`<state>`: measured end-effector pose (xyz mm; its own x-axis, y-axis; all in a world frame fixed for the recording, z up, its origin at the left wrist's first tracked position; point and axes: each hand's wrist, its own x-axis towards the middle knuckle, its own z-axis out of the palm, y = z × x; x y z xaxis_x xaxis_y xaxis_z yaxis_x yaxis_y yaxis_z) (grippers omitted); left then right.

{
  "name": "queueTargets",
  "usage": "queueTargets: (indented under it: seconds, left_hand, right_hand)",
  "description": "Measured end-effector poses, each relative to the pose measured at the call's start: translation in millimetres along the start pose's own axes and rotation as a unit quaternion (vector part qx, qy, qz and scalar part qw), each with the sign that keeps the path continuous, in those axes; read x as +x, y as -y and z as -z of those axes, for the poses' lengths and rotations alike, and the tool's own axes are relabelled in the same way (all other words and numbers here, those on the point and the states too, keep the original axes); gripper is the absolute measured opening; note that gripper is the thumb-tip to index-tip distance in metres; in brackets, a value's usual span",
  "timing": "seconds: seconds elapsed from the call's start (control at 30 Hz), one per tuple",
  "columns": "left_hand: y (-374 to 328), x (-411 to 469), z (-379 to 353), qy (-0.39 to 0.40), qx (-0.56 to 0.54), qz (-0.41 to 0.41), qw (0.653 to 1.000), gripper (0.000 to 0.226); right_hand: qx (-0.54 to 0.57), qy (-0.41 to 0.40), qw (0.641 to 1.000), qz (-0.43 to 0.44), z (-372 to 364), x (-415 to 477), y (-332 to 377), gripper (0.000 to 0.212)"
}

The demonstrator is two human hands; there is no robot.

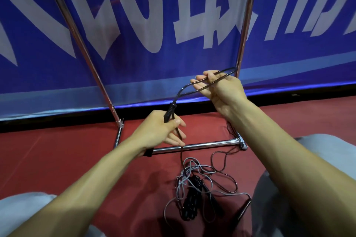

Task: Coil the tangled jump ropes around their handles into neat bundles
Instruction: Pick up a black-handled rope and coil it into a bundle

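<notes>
My left hand (pixel 163 130) grips a black ribbed jump rope handle (pixel 169 112), held upright above the floor. From its top a dark rope (pixel 185 88) rises and runs right in a long doubled loop. My right hand (pixel 217 87) pinches that loop between fingers and thumb, and the loop's end sticks out past the hand. Another strand hangs from my left hand down to a tangle of grey and dark ropes (pixel 198 184) on the red floor between my knees. A black handle (pixel 243 210) lies at the tangle's right edge.
A chrome frame stands close in front: a low crossbar (pixel 208 144) under my hands and two upright poles (pixel 244 31). Behind it hangs a blue banner (pixel 154 25) with white lettering. My knees in grey fabric (pixel 317 152) flank the red floor (pixel 57 150).
</notes>
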<state>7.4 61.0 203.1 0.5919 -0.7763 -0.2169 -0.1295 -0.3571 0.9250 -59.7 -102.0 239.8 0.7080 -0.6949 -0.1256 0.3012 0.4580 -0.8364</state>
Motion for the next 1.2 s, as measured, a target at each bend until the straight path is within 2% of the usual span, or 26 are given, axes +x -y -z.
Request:
queueTargets:
  seconds: [0.13, 0.2, 0.3, 0.4, 0.5, 0.57, 0.6, 0.63, 0.67, 0.77, 0.9, 0.97, 1.07, 1.2]
  left_hand:
    - [-8, 0, 10, -0.059, -0.086, -0.030, 0.994, 0.026]
    - [-15, -1, 16, -0.072, -0.161, -0.048, 0.983, 0.026]
    - [-25, -4, 25, -0.087, -0.276, -0.078, 0.954, 0.026]
    - [-32, -8, 35, -0.112, -0.370, -0.115, 0.915, 0.028]
    - [-37, -12, 42, -0.126, -0.448, -0.123, 0.877, 0.027]
    - [-39, -14, 47, -0.131, -0.484, -0.129, 0.855, 0.029]
    - [-39, -14, 49, -0.135, -0.495, -0.135, 0.848, 0.029]
    - [-39, -14, 51, -0.141, -0.503, -0.140, 0.841, 0.029]
    - [-39, -13, 54, -0.150, -0.509, -0.142, 0.835, 0.028]
    - [-36, -10, 62, -0.175, -0.523, -0.134, 0.823, 0.027]
    - [-26, -4, 65, -0.192, -0.516, -0.116, 0.827, 0.032]
    - [-21, -2, 59, -0.194, -0.482, -0.084, 0.850, 0.031]
    - [-16, -1, 38, -0.165, -0.418, -0.027, 0.893, 0.024]
    - [-9, -3, 8, -0.093, -0.226, -0.007, 0.970, 0.025]
  right_hand:
    - [-0.127, 0.027, 0.991, -0.013, -2, -1, -10, 0.012]
    - [-0.236, 0.070, 0.968, -0.038, -3, -4, -19, 0.019]
    - [-0.370, 0.201, 0.904, -0.075, -3, -11, -35, 0.023]
    - [-0.375, 0.329, 0.857, -0.128, 0, -16, -50, 0.026]
    - [-0.497, 0.337, 0.794, -0.090, 4, -18, -64, 0.020]
    - [-0.615, 0.325, 0.717, -0.045, 7, -17, -70, 0.017]
    - [-0.651, 0.309, 0.693, -0.026, 9, -15, -73, 0.018]
    - [-0.667, 0.287, 0.688, -0.012, 11, -13, -75, 0.018]
    - [-0.658, 0.263, 0.705, -0.012, 13, -11, -77, 0.017]
    - [-0.564, 0.210, 0.799, -0.020, 13, -8, -77, 0.014]
    - [-0.457, 0.125, 0.880, 0.032, 10, -6, -64, 0.015]
    - [-0.397, 0.081, 0.913, 0.048, 6, -4, -54, 0.014]
    - [-0.323, 0.055, 0.942, 0.074, 0, -8, -36, 0.009]
    - [-0.244, 0.051, 0.962, 0.109, -7, -14, -18, 0.007]
